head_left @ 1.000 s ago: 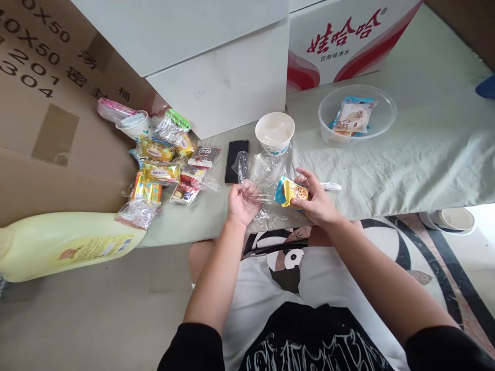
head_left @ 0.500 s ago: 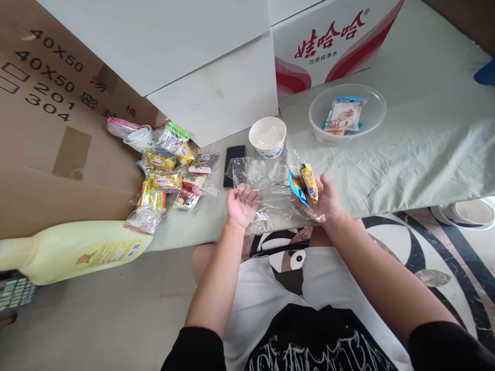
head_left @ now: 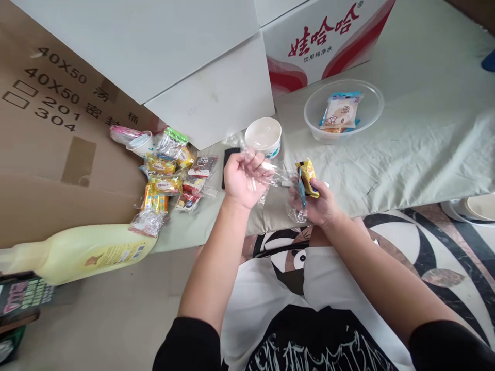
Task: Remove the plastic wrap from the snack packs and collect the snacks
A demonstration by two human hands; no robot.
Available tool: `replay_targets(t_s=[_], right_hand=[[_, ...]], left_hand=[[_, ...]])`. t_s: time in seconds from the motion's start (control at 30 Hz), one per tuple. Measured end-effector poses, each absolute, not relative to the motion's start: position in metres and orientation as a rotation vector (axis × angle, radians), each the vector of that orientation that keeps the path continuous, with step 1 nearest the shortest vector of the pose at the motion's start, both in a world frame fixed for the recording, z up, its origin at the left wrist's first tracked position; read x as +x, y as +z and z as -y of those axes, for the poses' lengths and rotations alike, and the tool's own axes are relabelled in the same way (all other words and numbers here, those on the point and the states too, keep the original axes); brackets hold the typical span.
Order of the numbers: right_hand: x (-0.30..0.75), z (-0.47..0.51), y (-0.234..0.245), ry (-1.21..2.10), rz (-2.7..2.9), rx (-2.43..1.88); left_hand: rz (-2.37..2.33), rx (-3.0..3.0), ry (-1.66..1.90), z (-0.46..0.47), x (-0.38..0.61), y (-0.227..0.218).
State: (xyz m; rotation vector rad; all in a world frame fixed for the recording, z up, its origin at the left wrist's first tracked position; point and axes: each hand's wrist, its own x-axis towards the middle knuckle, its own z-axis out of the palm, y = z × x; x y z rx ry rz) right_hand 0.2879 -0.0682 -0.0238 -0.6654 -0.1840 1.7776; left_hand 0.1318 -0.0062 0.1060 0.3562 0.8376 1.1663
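My right hand (head_left: 320, 203) is closed around two small wrapped snacks, a yellow packet (head_left: 307, 178) and a blue packet (head_left: 301, 191) beside it. My left hand (head_left: 247, 178) has its fingers curled on a clear plastic bag (head_left: 276, 175), which stretches across toward the right hand. Just behind the left hand stands a white paper bowl (head_left: 263, 135). A dark phone (head_left: 229, 161) lies on the cloth, partly hidden by that hand. Farther back on the right, a clear plastic bowl (head_left: 311, 123) holds several wrapped snacks (head_left: 340, 113).
On the left lie several packaged snacks (head_left: 166, 183) and a paper cup (head_left: 142, 147). A pale yellow bottle (head_left: 96, 252) rests on its side at the cloth's edge. White boxes (head_left: 216, 93) and a brown carton (head_left: 58, 170) stand behind. The cloth (head_left: 417, 149) extends right.
My left hand has risen and moved away from me, drawing the clear bag up and bunching it. My right fingers have closed around the yellow and blue packets, which lay on the open palm before.
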Motion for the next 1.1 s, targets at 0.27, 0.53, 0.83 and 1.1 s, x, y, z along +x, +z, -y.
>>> replay_targets(t_s=[0.27,0.53,0.83,1.1], right_hand=[[0.286,0.065,-0.019,1.805,0.107,-0.597],[0.296,0.068,-0.018,1.849,0.056,-0.38],[0.299,0.069,-0.015,1.909,0.066,-0.25],[0.299,0.072,-0.012,1.904,0.218,-0.456]], left_hand=[[-0.926,0.479,1.27,-0.041,0.157,0.12],[-0.984,0.5,1.38,-0.073,0.163,0.114],[-0.914,0.661,1.606,-0.048,0.095,0.134],[-1.495,1.389,1.244,0.056,0.076,0.028]])
